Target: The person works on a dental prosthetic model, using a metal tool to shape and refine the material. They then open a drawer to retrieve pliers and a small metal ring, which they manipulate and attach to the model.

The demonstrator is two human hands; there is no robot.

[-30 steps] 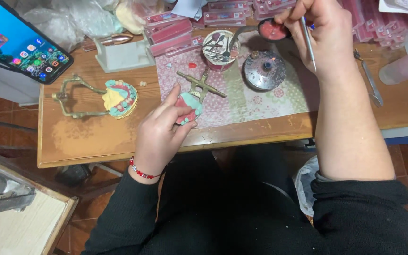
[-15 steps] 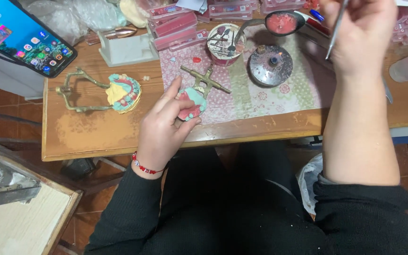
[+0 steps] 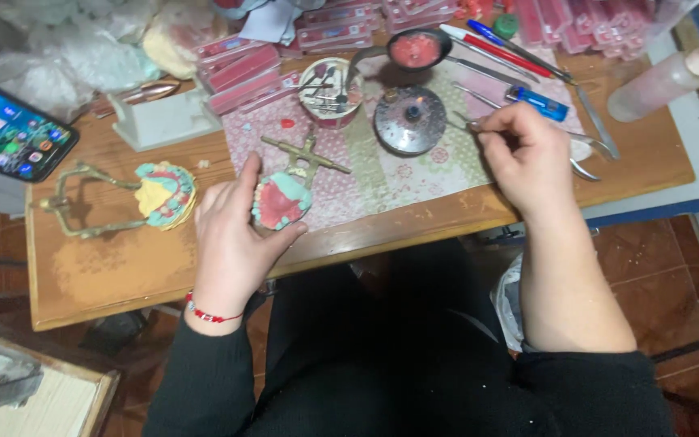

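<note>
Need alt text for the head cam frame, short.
Seen from above, a person's left hand holds a pink and teal dental model on a brass frame at the edge of a wooden table, while the right hand holds a thin metal tool beside a small round burner. A second model sits to the left.

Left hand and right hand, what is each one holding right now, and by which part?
The left hand grips the dental model by its side. The right hand pinches a thin metal tool near its tip end.
</note>
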